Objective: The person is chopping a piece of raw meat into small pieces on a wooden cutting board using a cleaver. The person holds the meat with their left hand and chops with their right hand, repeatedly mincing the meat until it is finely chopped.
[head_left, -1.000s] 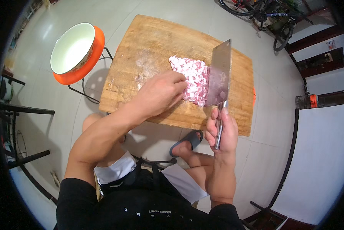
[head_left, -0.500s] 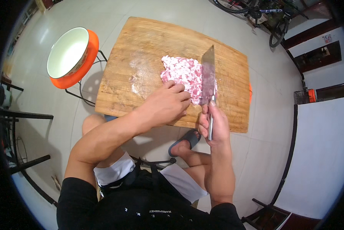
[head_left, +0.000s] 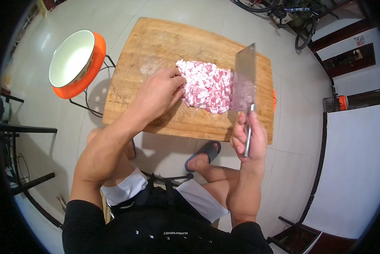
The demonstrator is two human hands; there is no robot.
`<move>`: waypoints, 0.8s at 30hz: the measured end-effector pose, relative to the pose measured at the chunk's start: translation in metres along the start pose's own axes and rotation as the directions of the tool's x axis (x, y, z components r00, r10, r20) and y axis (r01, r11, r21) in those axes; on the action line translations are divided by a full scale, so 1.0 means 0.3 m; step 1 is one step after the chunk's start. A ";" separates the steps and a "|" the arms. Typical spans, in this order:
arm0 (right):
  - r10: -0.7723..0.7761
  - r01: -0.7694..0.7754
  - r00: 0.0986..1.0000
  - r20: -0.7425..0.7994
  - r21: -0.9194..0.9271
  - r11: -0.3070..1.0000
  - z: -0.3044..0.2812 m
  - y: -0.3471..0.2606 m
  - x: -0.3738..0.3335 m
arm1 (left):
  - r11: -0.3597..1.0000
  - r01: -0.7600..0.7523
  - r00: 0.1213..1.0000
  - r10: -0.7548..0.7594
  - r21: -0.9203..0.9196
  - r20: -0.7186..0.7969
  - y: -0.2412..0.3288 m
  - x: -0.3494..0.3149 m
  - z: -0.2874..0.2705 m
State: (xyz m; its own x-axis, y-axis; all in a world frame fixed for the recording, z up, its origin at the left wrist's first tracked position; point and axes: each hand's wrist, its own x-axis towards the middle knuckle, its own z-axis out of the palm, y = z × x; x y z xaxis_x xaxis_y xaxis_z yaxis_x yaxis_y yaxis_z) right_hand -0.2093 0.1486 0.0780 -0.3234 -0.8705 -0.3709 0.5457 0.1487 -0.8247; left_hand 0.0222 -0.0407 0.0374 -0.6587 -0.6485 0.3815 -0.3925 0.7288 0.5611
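Note:
A flat heap of diced pink-and-white meat point(head_left: 207, 87) lies on the wooden chopping board point(head_left: 156, 42). My left hand point(head_left: 164, 86) is at the heap's left edge, fingers curled and closed against the meat; its fingertips are partly hidden. In my right hand point(head_left: 252, 136), closed around the metal handle, is a cleaver point(head_left: 246, 72). Its broad blade stands at the heap's right edge, tip pointing away from me, with meat smears on its lower part. Whether the blade touches the board I cannot tell.
At the left a cream enamel bowl point(head_left: 72, 59) rests on an orange round stool point(head_left: 97, 63) with black legs. A bicycle point(head_left: 283, 12) stands at the far right. My slippered foot point(head_left: 203, 156) is below the board's near edge, on the tiled floor point(head_left: 291, 122).
My left hand has moved left, from the heap's near side to its left edge. The cleaver has shifted right, and the heap looks wider and more spread.

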 end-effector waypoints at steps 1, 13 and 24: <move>-0.026 0.026 1.000 0.003 0.007 1.000 -0.011 -0.003 0.004 | 1.000 0.011 1.000 -0.011 0.002 0.029 0.008 0.002 0.000; 0.049 -0.056 0.997 -0.057 -0.125 0.991 0.044 0.083 0.041 | 0.998 0.050 0.994 -0.054 0.044 0.092 0.010 0.005 0.007; 0.100 -0.101 0.994 -0.047 -0.014 0.995 0.058 0.096 0.044 | 0.996 0.073 0.990 -0.078 0.047 0.117 0.017 0.016 0.011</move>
State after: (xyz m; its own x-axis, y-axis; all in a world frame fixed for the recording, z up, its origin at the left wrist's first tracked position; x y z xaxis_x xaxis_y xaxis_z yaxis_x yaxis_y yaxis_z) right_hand -0.1845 0.1332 0.0566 -0.3033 -0.8280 -0.4717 0.5645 0.2427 -0.7890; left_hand 0.0149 -0.0396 0.0398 -0.6969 -0.6729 0.2482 -0.4689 0.6893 0.5523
